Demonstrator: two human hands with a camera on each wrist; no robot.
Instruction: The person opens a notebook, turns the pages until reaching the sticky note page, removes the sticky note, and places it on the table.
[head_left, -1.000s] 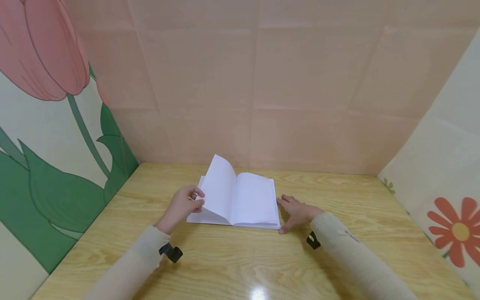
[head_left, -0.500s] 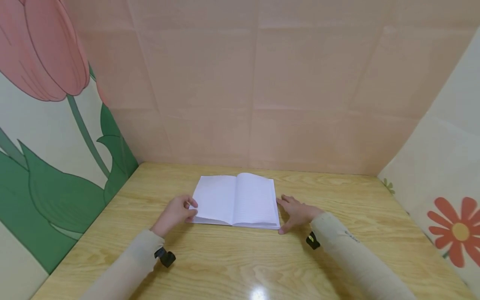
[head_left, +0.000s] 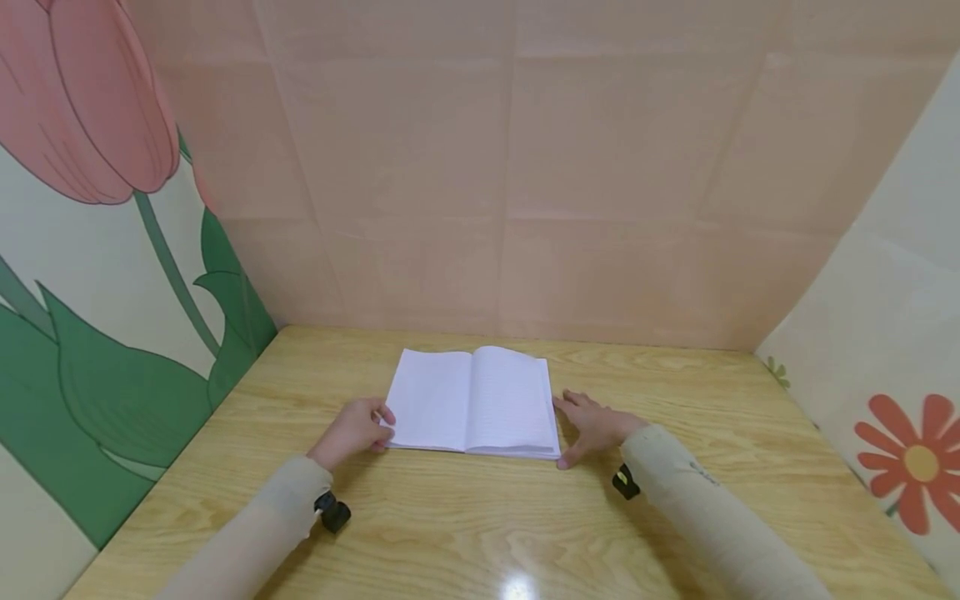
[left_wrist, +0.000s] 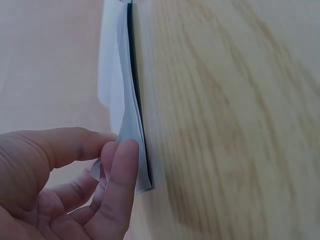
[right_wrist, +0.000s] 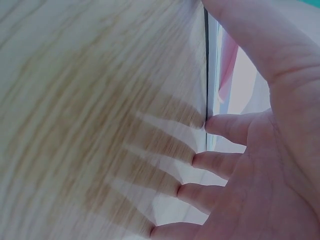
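An open notebook (head_left: pixel 511 402) with white lined pages lies flat on the wooden table. My left hand (head_left: pixel 354 431) is at the lower left corner of its left page (head_left: pixel 430 398). In the left wrist view, thumb and fingers pinch the page edge (left_wrist: pixel 131 120), and a bit of paper shows behind the fingers. My right hand (head_left: pixel 595 426) rests at the notebook's right edge with thumb and fingers spread. Seen from the right wrist, the fingertips (right_wrist: pixel 215 125) touch the table along the dark cover edge (right_wrist: pixel 206 75).
The wooden table (head_left: pixel 480 517) runs back to a pinkish sheet wall (head_left: pixel 510 167). A tulip-print panel (head_left: pixel 112 333) stands at the left and a flower-print panel (head_left: pixel 900 333) at the right. Both wrists carry small black cameras.
A raised page that my left hand held has come down flat on the left side. My left hand moved lower and slightly left with it. The right hand stays put.
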